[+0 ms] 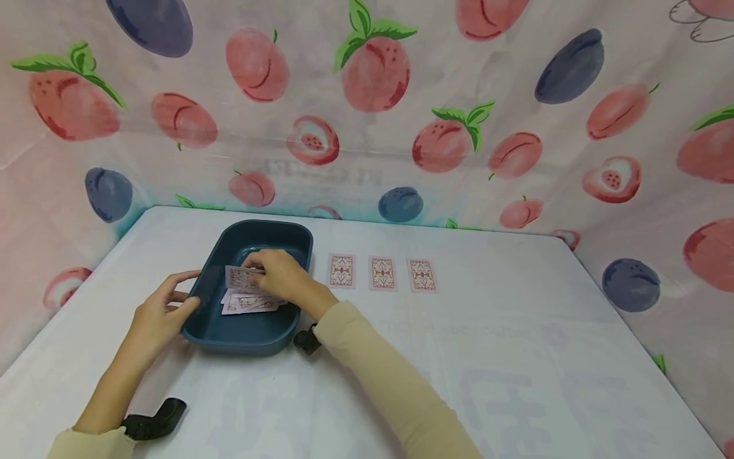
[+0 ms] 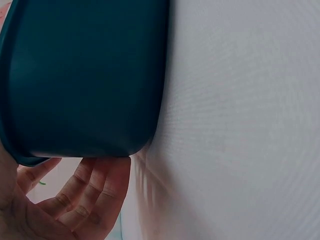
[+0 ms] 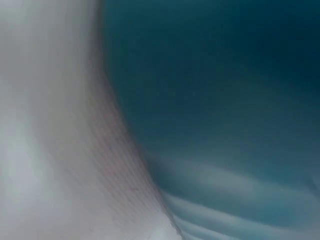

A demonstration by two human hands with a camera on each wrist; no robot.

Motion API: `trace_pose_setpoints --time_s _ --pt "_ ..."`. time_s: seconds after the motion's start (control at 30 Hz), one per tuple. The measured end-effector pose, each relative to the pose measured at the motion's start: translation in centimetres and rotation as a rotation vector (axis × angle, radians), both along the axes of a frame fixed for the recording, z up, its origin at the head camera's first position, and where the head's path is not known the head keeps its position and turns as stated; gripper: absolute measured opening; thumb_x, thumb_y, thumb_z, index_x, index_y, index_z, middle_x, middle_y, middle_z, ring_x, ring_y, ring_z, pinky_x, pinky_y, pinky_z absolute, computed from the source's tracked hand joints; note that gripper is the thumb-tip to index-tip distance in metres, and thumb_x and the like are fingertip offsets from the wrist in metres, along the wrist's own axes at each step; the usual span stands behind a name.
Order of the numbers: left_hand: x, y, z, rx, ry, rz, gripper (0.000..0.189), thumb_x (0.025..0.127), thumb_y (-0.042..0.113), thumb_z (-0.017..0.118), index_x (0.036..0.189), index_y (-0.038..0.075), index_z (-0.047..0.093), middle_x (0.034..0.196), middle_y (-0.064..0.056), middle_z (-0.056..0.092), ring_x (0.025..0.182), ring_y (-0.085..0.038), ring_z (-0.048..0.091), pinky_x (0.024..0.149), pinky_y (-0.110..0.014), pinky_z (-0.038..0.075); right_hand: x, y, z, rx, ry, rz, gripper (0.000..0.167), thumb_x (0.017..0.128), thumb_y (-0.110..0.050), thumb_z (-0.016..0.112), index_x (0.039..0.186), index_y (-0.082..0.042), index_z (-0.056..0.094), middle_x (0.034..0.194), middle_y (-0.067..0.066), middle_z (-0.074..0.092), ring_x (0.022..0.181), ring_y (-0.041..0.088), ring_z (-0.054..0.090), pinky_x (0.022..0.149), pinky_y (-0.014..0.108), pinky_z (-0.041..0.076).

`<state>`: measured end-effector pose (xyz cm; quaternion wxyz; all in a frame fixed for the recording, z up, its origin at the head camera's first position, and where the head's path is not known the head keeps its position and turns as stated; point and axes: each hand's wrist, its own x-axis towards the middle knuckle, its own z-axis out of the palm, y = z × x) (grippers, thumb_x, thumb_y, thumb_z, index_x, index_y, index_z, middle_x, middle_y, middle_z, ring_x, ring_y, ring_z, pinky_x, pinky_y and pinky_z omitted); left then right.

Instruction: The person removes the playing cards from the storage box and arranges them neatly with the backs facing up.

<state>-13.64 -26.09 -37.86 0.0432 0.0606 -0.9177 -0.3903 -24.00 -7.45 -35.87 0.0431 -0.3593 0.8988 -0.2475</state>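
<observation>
A dark blue rectangular basin [image 1: 246, 347] with rounded corners stands on the left of the table. Several playing cards [image 1: 249, 305] lie overlapped inside it, patterned backs up. My right hand [image 1: 281, 274] reaches over the basin and pinches a playing card [image 1: 237, 278] above that pile; its fingertips are partly hidden. Against the basin's left side rests my left hand [image 1: 160, 312], thumb and forefinger spread at the rim. In the left wrist view, its extended fingers [image 2: 107, 195] touch the outer wall. The right wrist view is blurred, with only blue basin surface [image 3: 210, 100] and a pale area showing.
Three face-down playing cards [image 1: 342, 271], [image 1: 382, 273], [image 1: 423, 275] lie in a row right of the basin. A white cloth covers the table [image 1: 516, 331]. Behind it hangs a fruit-patterned curtain [image 1: 355, 140]. Each wrist wears a black device [image 1: 155, 421].
</observation>
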Motion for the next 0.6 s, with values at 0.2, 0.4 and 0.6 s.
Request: trace_pose_setpoints --time_s 0.2,0.4,0.6 --pt "0.0 0.1 0.0 0.001 0.014 0.005 0.05 0.095 0.021 0.045 0.141 0.007 0.035 0.112 -0.035 0.057 0.092 -0.045 0.062 0.068 -0.046 0.054 0.5 1.0 0.7 -0.135 -0.082 0.019 0.021 0.092 -0.02 0.056 0.11 -0.015 0.066 0.096 -0.002 0.069 0.078 0.003 0.056 0.065 0.009 0.042" --pt "0.0 0.1 0.1 -0.01 0.008 0.005 0.05 0.095 0.022 0.044 0.142 0.008 0.035 0.113 -0.035 0.056 0.094 -0.046 0.061 0.07 -0.048 0.054 1.0 2.6 1.5 -0.268 -0.105 0.0 0.02 0.092 -0.017 0.057 0.11 -0.012 0.063 0.093 0.0 0.067 0.074 0.004 0.054 0.063 0.009 0.043" --pt "0.1 0.2 0.1 -0.008 -0.001 0.009 0.05 0.095 0.022 0.044 0.142 0.008 0.034 0.113 -0.035 0.056 0.094 -0.045 0.061 0.07 -0.048 0.054 1.6 4.5 2.1 -0.371 -0.084 -0.032 0.019 0.09 -0.016 0.059 0.108 -0.01 0.063 0.094 0.002 0.067 0.072 0.006 0.054 0.062 0.01 0.046"
